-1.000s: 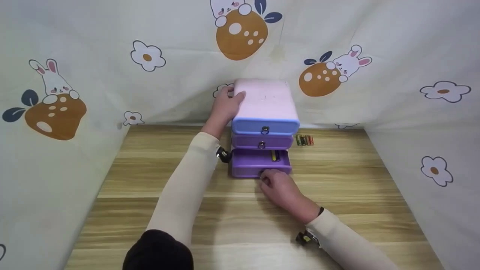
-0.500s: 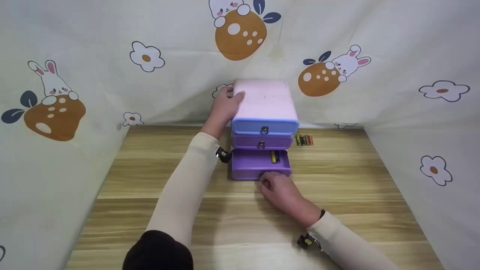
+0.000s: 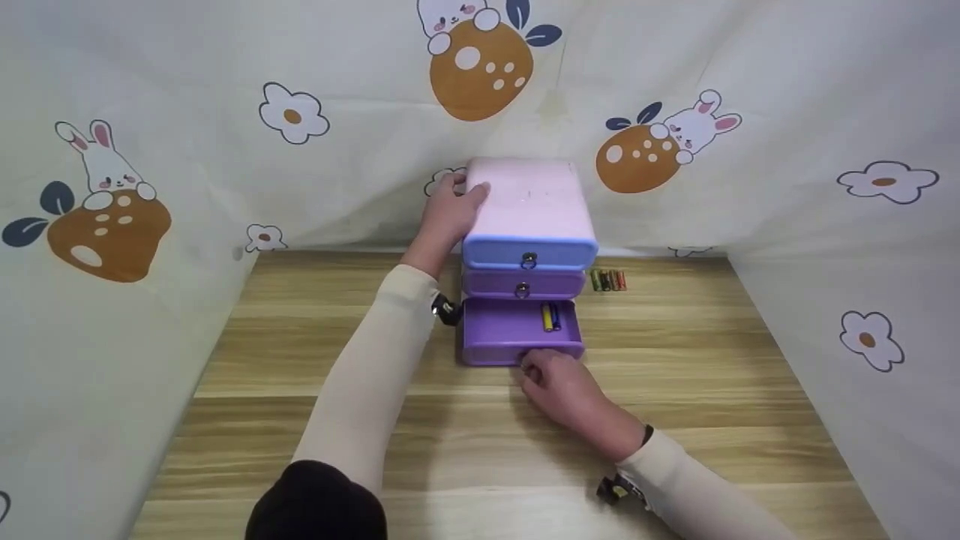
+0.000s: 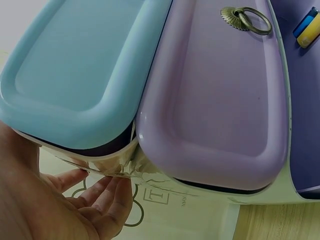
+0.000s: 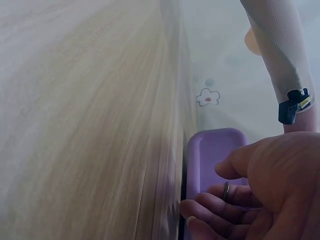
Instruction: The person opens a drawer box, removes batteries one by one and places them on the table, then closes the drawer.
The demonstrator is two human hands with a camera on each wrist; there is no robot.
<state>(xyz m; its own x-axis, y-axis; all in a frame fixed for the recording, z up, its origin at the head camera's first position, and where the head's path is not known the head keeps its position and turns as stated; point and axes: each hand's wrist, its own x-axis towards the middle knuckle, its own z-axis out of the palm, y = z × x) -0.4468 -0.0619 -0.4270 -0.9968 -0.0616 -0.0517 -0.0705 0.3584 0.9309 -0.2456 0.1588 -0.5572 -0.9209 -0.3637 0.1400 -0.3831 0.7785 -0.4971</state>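
A small drawer cabinet with a pink top stands against the back wall. My left hand steadies its upper left side, thumb on the top; in the left wrist view the fingers lie along the side wall. The purple bottom drawer is pulled out. Inside, at the right, lie a yellow battery and a blue battery. At the drawer front, my right hand pinches the ring pull between thumb and curled fingers. The blue top drawer and purple middle drawer are closed.
Several batteries lie in a row on the wooden table, right of the cabinet. Patterned cloth hangs behind and on both sides of the table.
The bottom drawer has slid farther out toward me, with my right hand moving along at its front. More of the two batteries inside shows. My left hand stays in place.
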